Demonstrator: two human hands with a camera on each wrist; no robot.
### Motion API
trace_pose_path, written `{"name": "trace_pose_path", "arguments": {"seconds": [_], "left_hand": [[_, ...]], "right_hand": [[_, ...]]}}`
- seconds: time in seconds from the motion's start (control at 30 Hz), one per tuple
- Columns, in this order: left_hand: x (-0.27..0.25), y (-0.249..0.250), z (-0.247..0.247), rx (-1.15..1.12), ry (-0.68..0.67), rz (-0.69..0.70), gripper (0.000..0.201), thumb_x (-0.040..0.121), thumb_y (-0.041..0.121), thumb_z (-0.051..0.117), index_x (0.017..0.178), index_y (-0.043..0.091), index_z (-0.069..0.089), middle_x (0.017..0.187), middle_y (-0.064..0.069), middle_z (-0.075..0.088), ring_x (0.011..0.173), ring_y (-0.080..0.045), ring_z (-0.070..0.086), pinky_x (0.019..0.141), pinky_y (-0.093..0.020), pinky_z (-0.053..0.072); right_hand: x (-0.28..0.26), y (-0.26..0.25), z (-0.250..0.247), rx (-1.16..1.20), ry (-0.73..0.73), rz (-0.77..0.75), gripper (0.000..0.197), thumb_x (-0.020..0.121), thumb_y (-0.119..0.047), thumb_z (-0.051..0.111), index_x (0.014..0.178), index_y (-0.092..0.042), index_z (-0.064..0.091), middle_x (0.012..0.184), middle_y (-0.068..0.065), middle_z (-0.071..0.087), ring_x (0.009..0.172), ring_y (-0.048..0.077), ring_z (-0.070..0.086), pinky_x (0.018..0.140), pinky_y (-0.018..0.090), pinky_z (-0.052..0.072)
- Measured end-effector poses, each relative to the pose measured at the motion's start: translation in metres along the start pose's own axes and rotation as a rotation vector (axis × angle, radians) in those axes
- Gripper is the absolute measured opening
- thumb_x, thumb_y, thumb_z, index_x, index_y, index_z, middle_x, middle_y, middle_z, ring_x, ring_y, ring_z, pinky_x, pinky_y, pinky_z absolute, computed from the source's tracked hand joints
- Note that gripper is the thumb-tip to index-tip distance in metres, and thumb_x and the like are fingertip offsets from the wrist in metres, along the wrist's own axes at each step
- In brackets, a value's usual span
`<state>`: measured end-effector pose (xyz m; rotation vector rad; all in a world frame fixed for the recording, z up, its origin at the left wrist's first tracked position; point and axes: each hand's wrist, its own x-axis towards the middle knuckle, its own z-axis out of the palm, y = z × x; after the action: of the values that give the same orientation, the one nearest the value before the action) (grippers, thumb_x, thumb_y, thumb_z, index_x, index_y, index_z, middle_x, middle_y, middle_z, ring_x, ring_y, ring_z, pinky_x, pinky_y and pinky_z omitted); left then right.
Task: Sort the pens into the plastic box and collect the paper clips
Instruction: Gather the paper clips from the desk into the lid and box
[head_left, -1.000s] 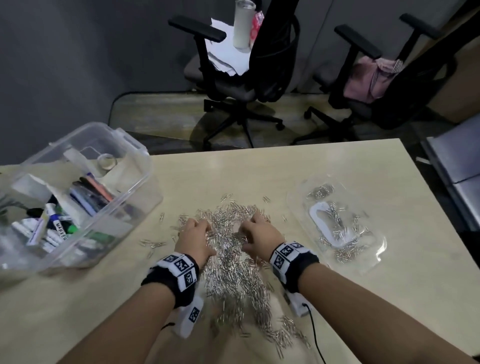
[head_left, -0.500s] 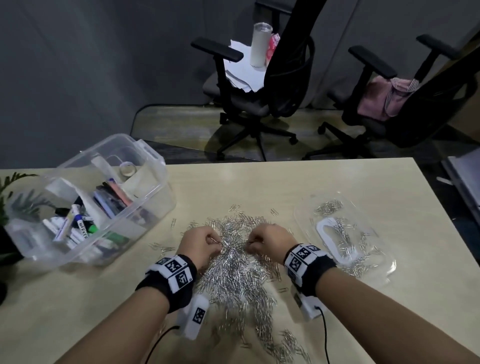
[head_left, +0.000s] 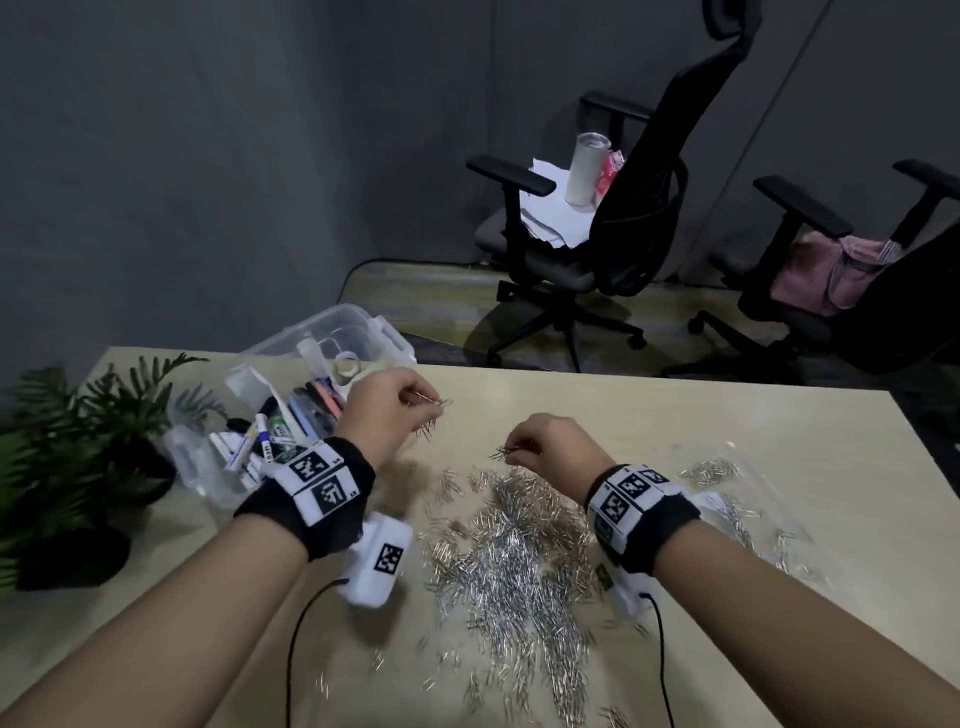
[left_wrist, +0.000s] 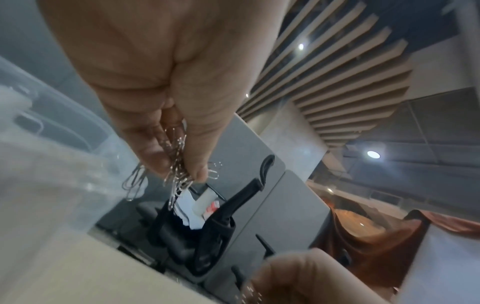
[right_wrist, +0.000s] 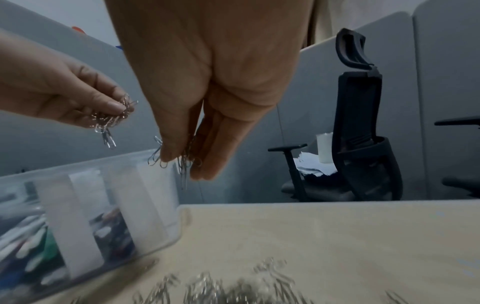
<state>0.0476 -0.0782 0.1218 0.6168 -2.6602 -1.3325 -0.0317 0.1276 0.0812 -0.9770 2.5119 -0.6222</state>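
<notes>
Paper clips, small silver wire ones (head_left: 514, 551), are lying in a loose heap across the middle of the pale wooden worktop (head_left: 701, 415), and a thinner scatter is trailing toward the near edge. The person's left hand (head_left: 387, 410) is hanging raised above the worktop, just beside the clear plastic box (head_left: 363, 332), its fingers (left_wrist: 153, 152) pinching a small bunch of clips (left_wrist: 179, 174) whose loops are dangling below the fingertips. The right hand (head_left: 550, 447) is hovering over the far end of the heap, its fingers (right_wrist: 215, 156) likewise pressed together on a few clips (right_wrist: 185, 162) that are poking out beneath them.

The box is sitting at the far left of the worktop, and pens and markers (head_left: 270, 431) are lying inside it among white dividers, with a roll of tape (head_left: 347, 364) toward its back. A clear plastic lid (head_left: 727, 457) is resting to the right of the heap with more clips strewn on it. Both wrists are wearing black bands with square printed markers (head_left: 322, 480).

A dark green potted plant (head_left: 78, 441) is standing at the left edge. Beyond the worktop, a black office chair (head_left: 613, 249) is carrying white papers and a pale cylindrical tumbler (head_left: 587, 169), and a second chair is holding a pink bag (head_left: 826, 275).
</notes>
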Motion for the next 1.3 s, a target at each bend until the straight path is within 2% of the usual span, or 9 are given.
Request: {"name": "trace_pose_path", "arguments": {"seconds": [0.23, 0.43, 0.53, 0.67, 0.77, 0.87, 1.0, 1.13, 1.3], "left_hand": [[0.046, -0.016, -0.034, 0.008, 0.151, -0.050, 0.011, 0.077, 0.009, 0.077, 0.086, 0.009, 0.071, 0.082, -0.009, 0.070, 0.078, -0.023, 0.067, 0.077, -0.038, 0.057], [0.060, -0.040, -0.023, 0.093, 0.040, -0.120, 0.011, 0.081, 0.016, 0.074, 0.089, 0.011, 0.070, 0.081, -0.002, 0.067, 0.073, -0.016, 0.060, 0.060, -0.023, 0.046], [0.063, -0.046, -0.025, 0.086, 0.008, -0.101, 0.015, 0.085, 0.020, 0.069, 0.097, 0.011, 0.071, 0.091, -0.001, 0.069, 0.073, -0.010, 0.058, 0.071, -0.024, 0.047], [0.065, -0.050, -0.039, 0.048, 0.061, -0.053, 0.016, 0.087, 0.019, 0.066, 0.101, 0.013, 0.071, 0.098, 0.001, 0.070, 0.087, -0.012, 0.062, 0.083, -0.033, 0.053], [0.061, -0.051, -0.047, -0.025, 0.097, -0.022, 0.013, 0.088, 0.016, 0.064, 0.100, 0.013, 0.070, 0.094, 0.001, 0.069, 0.087, -0.014, 0.063, 0.082, -0.034, 0.054], [0.052, -0.050, -0.053, -0.067, 0.116, 0.007, 0.014, 0.088, 0.017, 0.065, 0.101, 0.014, 0.067, 0.092, 0.003, 0.068, 0.082, -0.009, 0.062, 0.075, -0.022, 0.050], [0.038, -0.042, -0.058, -0.095, 0.070, 0.037, 0.011, 0.088, 0.019, 0.064, 0.099, 0.019, 0.064, 0.085, 0.009, 0.063, 0.071, -0.002, 0.056, 0.068, -0.016, 0.045], [0.025, -0.039, -0.050, -0.155, 0.014, 0.031, 0.011, 0.088, 0.018, 0.065, 0.098, 0.017, 0.064, 0.083, 0.006, 0.061, 0.066, -0.004, 0.054, 0.060, -0.014, 0.047], [0.004, -0.044, -0.012, -0.066, -0.126, -0.014, 0.020, 0.085, 0.023, 0.068, 0.102, 0.013, 0.064, 0.094, 0.000, 0.064, 0.078, -0.007, 0.057, 0.076, -0.019, 0.051]], "right_hand": [[0.032, -0.020, -0.021, 0.014, 0.109, -0.053, 0.014, 0.087, -0.022, 0.066, 0.095, -0.011, 0.071, 0.085, -0.003, 0.055, 0.083, 0.016, 0.055, 0.074, 0.022, 0.038], [0.063, -0.038, -0.023, 0.041, 0.159, -0.079, 0.013, 0.087, -0.023, 0.067, 0.096, -0.013, 0.071, 0.087, -0.005, 0.054, 0.080, 0.010, 0.051, 0.075, 0.020, 0.038], [0.079, -0.049, -0.021, 0.029, 0.171, -0.106, 0.014, 0.087, -0.022, 0.067, 0.097, -0.012, 0.071, 0.088, -0.004, 0.054, 0.084, 0.014, 0.055, 0.076, 0.022, 0.040], [0.099, -0.067, -0.015, 0.051, 0.221, -0.133, 0.014, 0.086, -0.021, 0.067, 0.096, -0.012, 0.071, 0.087, -0.005, 0.053, 0.086, 0.015, 0.055, 0.077, 0.020, 0.037], [0.118, -0.085, -0.005, 0.066, 0.216, -0.167, 0.015, 0.086, -0.019, 0.067, 0.098, -0.011, 0.071, 0.091, 0.000, 0.057, 0.088, 0.018, 0.057, 0.081, 0.026, 0.043], [0.135, -0.100, 0.008, -0.003, 0.148, -0.183, 0.020, 0.086, -0.021, 0.067, 0.104, -0.011, 0.070, 0.097, 0.007, 0.062, 0.092, 0.022, 0.059, 0.083, 0.031, 0.045], [0.142, -0.105, 0.016, -0.043, 0.067, -0.142, 0.030, 0.086, -0.024, 0.068, 0.113, -0.012, 0.066, 0.104, 0.007, 0.065, 0.097, 0.022, 0.060, 0.083, 0.030, 0.045], [0.131, -0.096, 0.015, 0.013, 0.152, -0.152, 0.024, 0.088, -0.027, 0.064, 0.107, -0.014, 0.068, 0.104, 0.005, 0.062, 0.098, 0.021, 0.059, 0.083, 0.031, 0.044], [0.091, -0.044, 0.026, -0.042, 0.280, -0.070, 0.030, 0.089, -0.035, 0.062, 0.112, -0.016, 0.065, 0.112, 0.005, 0.056, 0.103, 0.024, 0.055, 0.088, 0.040, 0.047]]}}
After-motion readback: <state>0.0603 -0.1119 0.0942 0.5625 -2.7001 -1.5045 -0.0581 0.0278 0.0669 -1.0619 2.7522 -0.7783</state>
